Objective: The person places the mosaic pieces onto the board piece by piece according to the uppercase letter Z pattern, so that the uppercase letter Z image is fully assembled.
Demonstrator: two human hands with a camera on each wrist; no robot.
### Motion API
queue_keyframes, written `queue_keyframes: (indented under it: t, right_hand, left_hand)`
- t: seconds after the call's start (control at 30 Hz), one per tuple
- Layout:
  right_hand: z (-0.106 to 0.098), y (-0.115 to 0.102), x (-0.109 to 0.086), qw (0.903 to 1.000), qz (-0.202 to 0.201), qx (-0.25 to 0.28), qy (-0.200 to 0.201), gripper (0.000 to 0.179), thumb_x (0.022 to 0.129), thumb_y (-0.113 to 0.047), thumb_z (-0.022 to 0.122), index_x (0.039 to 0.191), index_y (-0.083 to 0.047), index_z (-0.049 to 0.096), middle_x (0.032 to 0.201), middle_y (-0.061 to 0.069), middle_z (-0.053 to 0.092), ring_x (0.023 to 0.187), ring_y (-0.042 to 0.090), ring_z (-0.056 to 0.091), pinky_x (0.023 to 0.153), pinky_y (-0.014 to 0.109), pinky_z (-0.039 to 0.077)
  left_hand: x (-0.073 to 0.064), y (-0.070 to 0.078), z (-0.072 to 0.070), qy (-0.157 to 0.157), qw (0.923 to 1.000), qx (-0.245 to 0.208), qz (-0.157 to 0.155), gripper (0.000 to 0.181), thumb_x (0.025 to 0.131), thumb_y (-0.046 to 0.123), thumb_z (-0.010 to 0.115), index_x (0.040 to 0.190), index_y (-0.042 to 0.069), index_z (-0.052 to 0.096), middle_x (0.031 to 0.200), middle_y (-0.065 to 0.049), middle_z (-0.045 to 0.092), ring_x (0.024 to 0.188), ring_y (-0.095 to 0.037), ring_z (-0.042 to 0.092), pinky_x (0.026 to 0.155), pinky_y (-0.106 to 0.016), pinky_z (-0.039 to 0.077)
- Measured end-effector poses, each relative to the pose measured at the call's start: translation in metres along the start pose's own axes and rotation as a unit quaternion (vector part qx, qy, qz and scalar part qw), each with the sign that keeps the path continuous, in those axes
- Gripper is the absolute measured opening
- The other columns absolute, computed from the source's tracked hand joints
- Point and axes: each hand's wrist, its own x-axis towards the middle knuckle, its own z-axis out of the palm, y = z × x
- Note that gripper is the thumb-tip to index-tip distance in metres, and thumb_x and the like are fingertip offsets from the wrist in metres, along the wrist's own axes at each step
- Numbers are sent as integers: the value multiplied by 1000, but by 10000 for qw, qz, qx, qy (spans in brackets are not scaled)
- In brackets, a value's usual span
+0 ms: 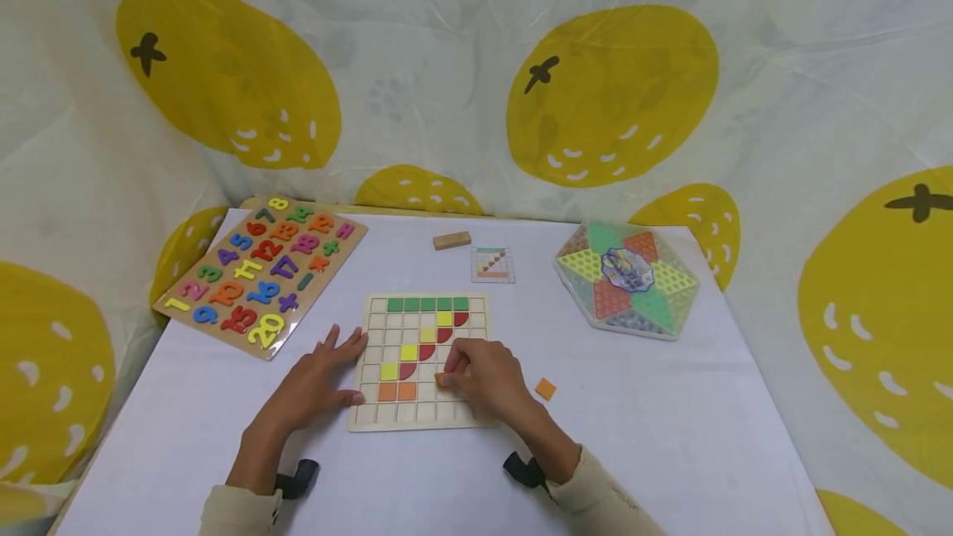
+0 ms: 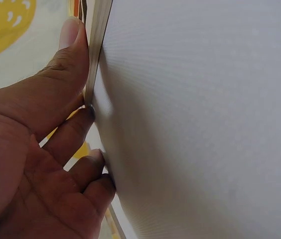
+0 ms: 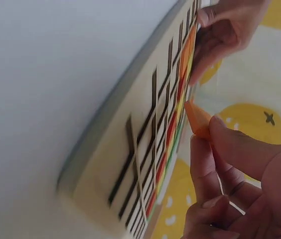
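A wooden grid board [image 1: 426, 413] lies flat on the white table. Green square tiles [image 1: 428, 304] line its top row. Yellow squares [image 1: 409, 352] and red quarter-circle pieces [image 1: 427, 351] step diagonally down to the left, above two orange tiles [image 1: 397, 391] side by side. My right hand [image 1: 487, 375] pinches another orange square tile [image 3: 198, 121] between thumb and fingers, tilted close over the grid, right of that pair. With fingers spread, my left hand [image 1: 308, 391] rests at the board's left edge, thumb near the lower corner. One loose orange tile [image 1: 546, 389] lies right of the board.
A pattern card [image 1: 492, 265] and a small wooden block [image 1: 452, 240] lie behind the board. Back left is a wooden number puzzle [image 1: 298, 304]; back right, a hexagonal marble game board [image 1: 628, 279]. A fruit-print curtain [image 1: 432, 64] hangs behind the table.
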Motion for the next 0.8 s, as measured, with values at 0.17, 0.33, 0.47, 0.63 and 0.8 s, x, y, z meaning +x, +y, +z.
queue_keyframes:
  t: [0.17,0.33,0.47,0.63,0.8]
  right_hand:
    - [14,-8,3,9998,-39,-145,-123,23,88,-24,88,79,-25,67,66,-10,59,69,11,57,64,28,44]
    - [26,-13,5,9985,-135,-526,-75,22,88,-24,88,81,-23,68,64,-10,56,68,10,54,59,25,43]
    - [31,-15,6,9959,-259,-865,-97,21,87,-26,89,82,-22,69,66,-11,56,69,8,52,58,24,42]
    - [29,-14,6,9954,-322,-872,-224,19,88,-27,89,84,-22,71,68,-11,57,73,9,53,61,26,43]
    - [18,-4,3,9972,-381,-457,-443,17,88,-26,88,99,-24,75,74,-14,60,78,7,55,68,27,44]
  left_hand:
    - [-1,1,0,20,10000,-48,5,101,78,27,95,163,19,41,172,-4,34,163,-48,15,122,-75,23]
    - [-1,0,0,-1,10000,-43,11,101,79,28,95,163,19,41,172,-4,34,163,-49,15,121,-76,22]
    - [0,0,0,3,10000,-27,26,101,79,29,95,163,19,41,172,-4,34,163,-49,15,121,-77,23]
    - [1,-1,0,4,10000,-32,35,101,78,29,95,163,19,41,172,-4,33,163,-49,16,121,-77,24]
    - [1,-1,0,4,10000,-25,32,102,78,28,95,164,19,41,172,-5,33,163,-49,15,121,-77,24]
